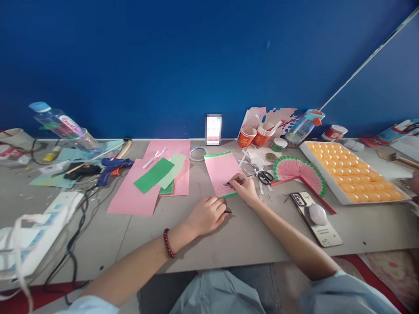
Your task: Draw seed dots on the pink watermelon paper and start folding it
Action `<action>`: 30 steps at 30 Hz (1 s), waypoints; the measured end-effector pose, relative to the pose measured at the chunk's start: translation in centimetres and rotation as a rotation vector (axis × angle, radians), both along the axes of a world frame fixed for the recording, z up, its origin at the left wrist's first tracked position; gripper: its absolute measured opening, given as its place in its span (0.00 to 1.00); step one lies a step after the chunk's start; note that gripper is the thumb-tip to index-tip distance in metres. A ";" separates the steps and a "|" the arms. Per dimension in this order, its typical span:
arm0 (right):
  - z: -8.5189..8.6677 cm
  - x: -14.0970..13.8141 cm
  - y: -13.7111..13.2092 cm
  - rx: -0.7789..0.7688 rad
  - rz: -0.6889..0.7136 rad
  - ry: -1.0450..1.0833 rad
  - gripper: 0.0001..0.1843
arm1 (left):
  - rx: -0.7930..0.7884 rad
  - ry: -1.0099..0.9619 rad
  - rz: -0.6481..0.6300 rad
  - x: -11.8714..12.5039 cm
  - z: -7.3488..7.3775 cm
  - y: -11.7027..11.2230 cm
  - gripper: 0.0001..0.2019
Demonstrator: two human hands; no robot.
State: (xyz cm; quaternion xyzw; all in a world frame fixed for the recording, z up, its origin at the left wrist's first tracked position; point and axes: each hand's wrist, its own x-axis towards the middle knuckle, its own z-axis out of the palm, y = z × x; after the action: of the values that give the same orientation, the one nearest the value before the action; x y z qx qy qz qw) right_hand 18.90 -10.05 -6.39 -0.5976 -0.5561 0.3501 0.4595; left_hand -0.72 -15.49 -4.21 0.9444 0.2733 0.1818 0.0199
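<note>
Two green edges [218,154] cap the pink sheet [219,168] on the surface [248,240], with open room on its near side. My right grip [244,187] pinches a pen [250,176] over it; my left grip [207,214] curls by its near edge, holding what I cannot tell.

Blue glue gun [112,170], power strip [49,233], blue-capped bottle [62,123], phone [324,233] beneath a white object [317,214], perhaps an earbud case.

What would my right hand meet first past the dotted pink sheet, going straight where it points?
Probably the round ring lying just beyond the pink sheet, though depth is hard to judge.
</note>
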 end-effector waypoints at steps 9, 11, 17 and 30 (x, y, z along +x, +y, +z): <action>0.4 -0.2 -0.1 -0.004 -0.001 -0.002 0.06 | 0.009 0.004 0.005 0.0 -0.1 0.1 0.08; 0.5 -0.2 -0.1 -0.003 0.005 0.000 0.06 | 0.008 0.002 0.007 0.0 -0.1 0.1 0.08; 0.5 -0.2 -0.1 0.002 0.004 0.002 0.06 | 0.013 -0.001 -0.003 0.0 -0.1 0.1 0.09; 0.3 -0.1 0.1 0.025 -0.043 0.042 0.05 | -0.001 0.010 0.007 0.0 0.0 0.0 0.09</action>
State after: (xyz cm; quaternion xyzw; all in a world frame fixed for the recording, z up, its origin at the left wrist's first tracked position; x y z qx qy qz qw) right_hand 18.79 -9.96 -6.12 -0.5960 -0.5378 0.3455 0.4859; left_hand -0.76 -15.45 -4.17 0.9443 0.2769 0.1769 0.0180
